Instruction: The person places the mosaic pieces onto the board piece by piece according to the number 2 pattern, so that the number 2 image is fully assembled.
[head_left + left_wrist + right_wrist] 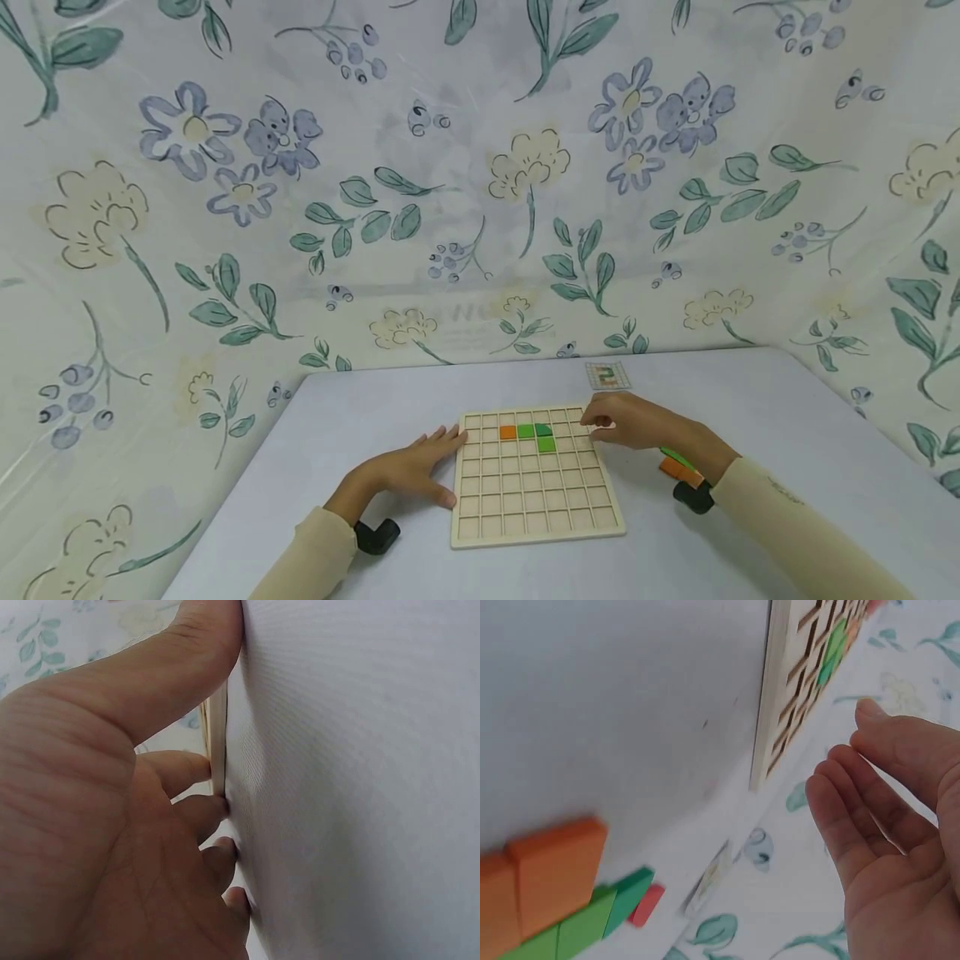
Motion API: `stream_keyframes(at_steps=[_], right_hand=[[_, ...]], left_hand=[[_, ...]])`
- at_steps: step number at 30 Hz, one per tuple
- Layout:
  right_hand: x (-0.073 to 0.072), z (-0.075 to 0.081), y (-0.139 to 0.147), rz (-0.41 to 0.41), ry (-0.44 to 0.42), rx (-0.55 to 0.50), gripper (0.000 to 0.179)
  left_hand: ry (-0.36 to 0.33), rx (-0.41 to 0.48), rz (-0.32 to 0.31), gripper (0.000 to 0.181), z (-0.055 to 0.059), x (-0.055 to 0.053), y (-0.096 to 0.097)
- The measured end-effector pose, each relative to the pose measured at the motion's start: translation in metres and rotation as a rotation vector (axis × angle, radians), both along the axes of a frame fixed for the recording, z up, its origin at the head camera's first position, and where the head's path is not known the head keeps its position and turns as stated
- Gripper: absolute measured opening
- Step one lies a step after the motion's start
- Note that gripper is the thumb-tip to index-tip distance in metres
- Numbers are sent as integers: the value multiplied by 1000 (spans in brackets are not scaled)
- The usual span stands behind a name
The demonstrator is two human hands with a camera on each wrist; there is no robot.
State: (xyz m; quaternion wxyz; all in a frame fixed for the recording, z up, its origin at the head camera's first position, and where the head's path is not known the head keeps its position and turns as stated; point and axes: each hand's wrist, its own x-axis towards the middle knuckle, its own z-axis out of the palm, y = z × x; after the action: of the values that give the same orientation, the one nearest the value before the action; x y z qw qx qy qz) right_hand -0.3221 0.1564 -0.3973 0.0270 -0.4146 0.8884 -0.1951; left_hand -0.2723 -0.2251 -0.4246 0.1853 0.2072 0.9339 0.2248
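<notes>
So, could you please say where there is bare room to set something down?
Bare: the near rows of the board, and table behind it, left of the card. Crowded: right of the board, by the right hand and loose tiles.

A grid board (536,483) lies on a table (360,425), with a hanging cloth (480,225) behind the table's far edge. On the board, towards its far side, three tiles (525,431) sit side by side in one row; a fourth tile (547,445) sits just in front of the rightmost. The person's left hand (414,471) is along the board's left edge, the right hand (636,419) by its far right corner. A small card (607,376) lies behind that corner. Loose tiles (678,468) lie right of the board, partly hidden beneath the right forearm.
</notes>
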Motion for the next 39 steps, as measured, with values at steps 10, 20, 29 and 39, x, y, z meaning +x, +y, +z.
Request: stream_keyframes(at_steps=[10, 20, 29, 39], right_hand=[[0, -1, 46, -73, 42, -31, 17], [-1, -9, 76, -148, -19, -5, 13], [-1, -19, 88, -148, -54, 38, 18], [-1, -19, 85, -135, -45, 56, 17]], left_hand=[[-16, 21, -4, 110, 3, 1, 2], [-16, 20, 14, 111, 3, 0, 0], [-12, 4, -2, 110, 0, 1, 3], [-10, 8, 12, 111, 0, 0, 2]])
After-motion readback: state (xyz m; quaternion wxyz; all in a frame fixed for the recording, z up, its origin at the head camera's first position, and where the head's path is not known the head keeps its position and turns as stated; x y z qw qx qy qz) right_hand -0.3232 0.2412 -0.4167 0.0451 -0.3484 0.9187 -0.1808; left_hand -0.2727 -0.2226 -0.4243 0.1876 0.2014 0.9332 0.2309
